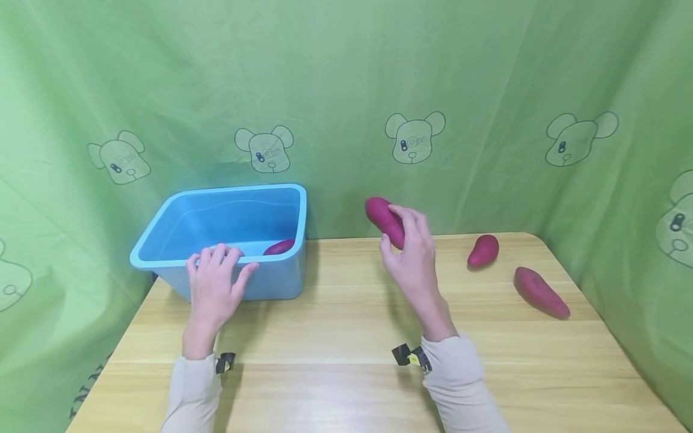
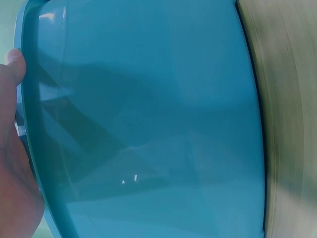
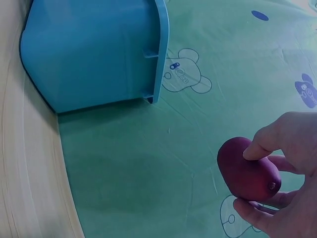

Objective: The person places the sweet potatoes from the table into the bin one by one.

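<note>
With thumb and fingertips, my right hand point(image 1: 414, 255) holds a purple-red sweet potato point(image 1: 383, 218) in the air above the far edge of the table. The right wrist view shows the same sweet potato point(image 3: 245, 171) end-on, thumb across its upper side and fingers beneath. My left hand point(image 1: 215, 282) grips the near rim of a blue plastic bin point(image 1: 292, 279), fingers hooked over the edge. Another sweet potato point(image 1: 279, 247) lies inside the bin at its right end, partly hidden by the front wall. In the left wrist view, the thumb point(image 2: 16, 64) lies at the rim.
Two more sweet potatoes lie on the right of the wooden table point(image 1: 325, 343): a short one point(image 1: 483, 251) near the back and a longer one point(image 1: 540, 293) closer to the right edge. A green curtain point(image 1: 346, 90) with bear-head drawings hangs behind and at both sides.
</note>
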The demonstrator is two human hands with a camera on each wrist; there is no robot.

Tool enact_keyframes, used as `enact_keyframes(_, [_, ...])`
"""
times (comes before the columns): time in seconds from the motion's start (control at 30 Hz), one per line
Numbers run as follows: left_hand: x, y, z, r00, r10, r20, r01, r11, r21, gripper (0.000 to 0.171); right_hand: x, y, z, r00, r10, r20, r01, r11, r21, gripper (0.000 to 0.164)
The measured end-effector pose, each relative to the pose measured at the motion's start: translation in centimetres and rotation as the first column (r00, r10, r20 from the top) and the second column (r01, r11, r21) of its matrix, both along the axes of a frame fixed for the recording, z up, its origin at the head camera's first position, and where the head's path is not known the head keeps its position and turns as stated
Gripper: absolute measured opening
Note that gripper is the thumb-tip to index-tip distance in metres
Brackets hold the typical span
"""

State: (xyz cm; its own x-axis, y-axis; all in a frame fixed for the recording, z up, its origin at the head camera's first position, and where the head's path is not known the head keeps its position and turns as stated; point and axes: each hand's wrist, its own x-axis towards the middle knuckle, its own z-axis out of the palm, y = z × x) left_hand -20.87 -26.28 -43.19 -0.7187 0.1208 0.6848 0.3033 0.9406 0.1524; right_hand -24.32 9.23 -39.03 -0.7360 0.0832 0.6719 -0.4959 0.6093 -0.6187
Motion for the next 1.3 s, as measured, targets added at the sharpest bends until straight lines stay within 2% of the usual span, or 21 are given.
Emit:
enact_keyframes(0.3, [0.0,0.0,0.0,1.000,-0.002,-0.004,0.002,1.000,-0.002,0.037,0.3,-0.8,-0.2,0.999,0.034,-0.007,-0.034,0.999,0.004,0.053])
enact_keyframes(0.57, [0.2,-0.1,0.0,1.000,0.009,0.008,-0.009,1.000,-0.003,0.038,0.5,-1.5,-0.2,0.995,0.098,0.010,-0.098,0.995,-0.003,0.052])
enact_keyframes(1.3, [-0.1,0.0,0.2,1.000,0.003,0.016,-0.003,1.000,0.007,0.037,0.3,-3.7,-0.2,0.986,0.166,0.028,-0.168,0.985,0.043,0.055])
